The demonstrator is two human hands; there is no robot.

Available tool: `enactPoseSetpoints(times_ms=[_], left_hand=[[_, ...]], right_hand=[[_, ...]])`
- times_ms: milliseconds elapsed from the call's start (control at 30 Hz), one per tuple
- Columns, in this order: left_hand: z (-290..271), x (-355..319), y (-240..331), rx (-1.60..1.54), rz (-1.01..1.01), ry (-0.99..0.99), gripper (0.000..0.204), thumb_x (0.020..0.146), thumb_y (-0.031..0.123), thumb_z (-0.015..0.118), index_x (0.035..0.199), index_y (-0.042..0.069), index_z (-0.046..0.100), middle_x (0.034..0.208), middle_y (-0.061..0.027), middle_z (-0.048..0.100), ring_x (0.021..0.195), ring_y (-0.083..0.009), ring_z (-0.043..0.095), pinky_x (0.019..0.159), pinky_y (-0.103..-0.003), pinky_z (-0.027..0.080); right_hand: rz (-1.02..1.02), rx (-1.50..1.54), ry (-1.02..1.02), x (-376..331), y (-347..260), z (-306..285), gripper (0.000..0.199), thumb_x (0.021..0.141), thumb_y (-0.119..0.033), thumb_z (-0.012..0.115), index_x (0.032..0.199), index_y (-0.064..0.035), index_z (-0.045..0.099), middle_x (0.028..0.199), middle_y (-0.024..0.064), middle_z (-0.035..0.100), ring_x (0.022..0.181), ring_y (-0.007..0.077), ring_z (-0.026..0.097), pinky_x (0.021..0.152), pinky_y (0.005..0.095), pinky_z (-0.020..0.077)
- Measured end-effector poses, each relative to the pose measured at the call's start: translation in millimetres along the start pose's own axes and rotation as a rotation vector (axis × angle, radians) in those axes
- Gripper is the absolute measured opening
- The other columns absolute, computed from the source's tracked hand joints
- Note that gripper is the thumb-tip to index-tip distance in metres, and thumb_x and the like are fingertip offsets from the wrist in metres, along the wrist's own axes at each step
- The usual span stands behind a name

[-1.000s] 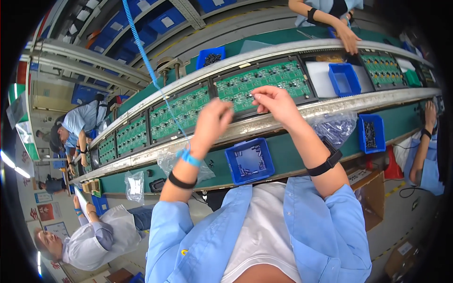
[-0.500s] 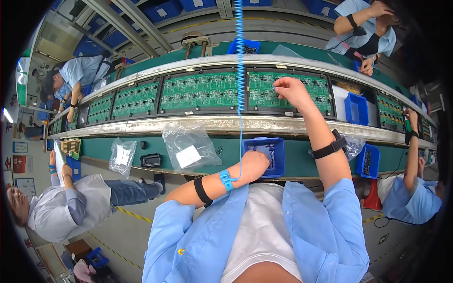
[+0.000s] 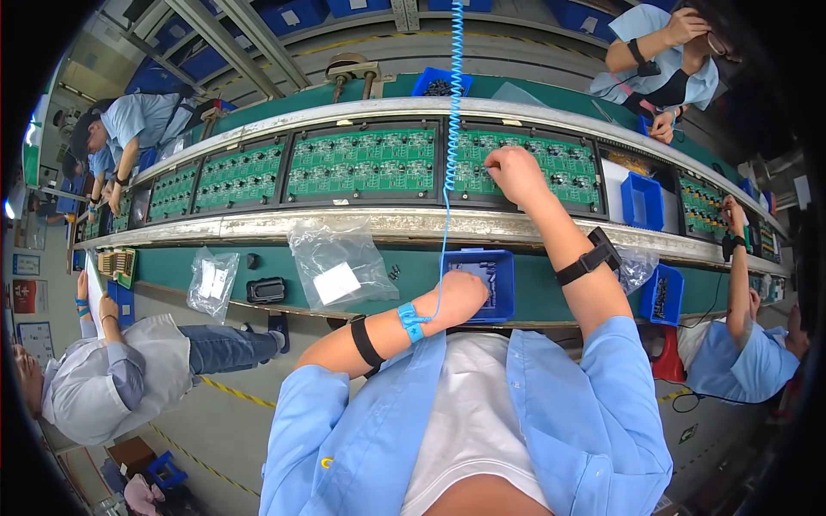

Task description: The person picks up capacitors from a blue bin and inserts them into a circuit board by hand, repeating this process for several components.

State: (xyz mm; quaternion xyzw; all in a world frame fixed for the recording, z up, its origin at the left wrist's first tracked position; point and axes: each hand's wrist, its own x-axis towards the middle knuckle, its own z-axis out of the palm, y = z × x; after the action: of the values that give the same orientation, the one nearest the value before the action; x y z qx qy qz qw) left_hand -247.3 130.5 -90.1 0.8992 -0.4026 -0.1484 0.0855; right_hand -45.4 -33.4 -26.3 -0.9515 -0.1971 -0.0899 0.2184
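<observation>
At the left of the frame, a small bag (image 3: 212, 279) and a black case (image 3: 267, 291) lie on the green bench (image 3: 168, 268), with a bigger bag (image 3: 344, 254) just beside them. Above these, in the framed row, is a left board (image 3: 361, 163). In the middle, a blue cord (image 3: 455, 95) drops past the left edge of the right board (image 3: 564, 163) to the left wrist; it is best kept clear of the components. Below, the left hand (image 3: 460, 297) dips over the left side of the bin (image 3: 508, 288), fingers bent down; how far they are spread, or what they grip, I cannot tell. Right of centre, the right hand (image 3: 514, 172) is over the right board, thumb and forefinger bent close together; whether a part sits between them is hidden. Careful work here likely calls for a light fingertip touch, straight down, with the palm lifted off neighbouring components. Farther right are an empty-looking box (image 3: 641, 205) in the row and a filled tub (image 3: 676, 301) on the bench.
</observation>
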Motion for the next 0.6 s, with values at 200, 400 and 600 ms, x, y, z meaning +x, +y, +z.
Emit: enactPoseSetpoints(times_ms=[200,400,600], left_hand=[[-12.8,2.2,2.8,-0.064,0.063,0.048,0.013,0.08,0.012,0.066,0.086,0.01,0.078,0.086,-0.0127,0.074,0.087,-0.0336,0.075,0.073,-0.046,0.06],[1.0,9.1,-3.2,-0.134,0.069,0.054,0.01,0.079,0.014,0.069,0.084,0.007,0.075,0.087,-0.0125,0.074,0.086,-0.0351,0.074,0.073,-0.048,0.059],[-20.9,5.6,7.1,-0.097,0.039,0.035,0.009,0.08,0.013,0.071,0.085,0.007,0.075,0.09,-0.0138,0.073,0.087,-0.0354,0.073,0.075,-0.048,0.059]], right_hand=[[0.017,-0.005,-0.015,-1.5,-1.3,3.2,0.01,0.087,-0.011,0.072,0.093,-0.0091,0.079,0.097,0.0133,0.077,0.101,0.0355,0.068,0.093,0.0467,0.0547],[0.005,-0.019,-0.026,0.2,-1.3,4.9,0.009,0.086,-0.011,0.073,0.092,-0.0084,0.079,0.096,0.0137,0.077,0.1,0.0354,0.069,0.092,0.0465,0.0548],[0.047,-0.014,-0.037,-2.6,-2.6,6.8,0.008,0.085,-0.011,0.072,0.089,-0.008,0.078,0.095,0.0137,0.077,0.098,0.0355,0.069,0.092,0.0475,0.0547]])
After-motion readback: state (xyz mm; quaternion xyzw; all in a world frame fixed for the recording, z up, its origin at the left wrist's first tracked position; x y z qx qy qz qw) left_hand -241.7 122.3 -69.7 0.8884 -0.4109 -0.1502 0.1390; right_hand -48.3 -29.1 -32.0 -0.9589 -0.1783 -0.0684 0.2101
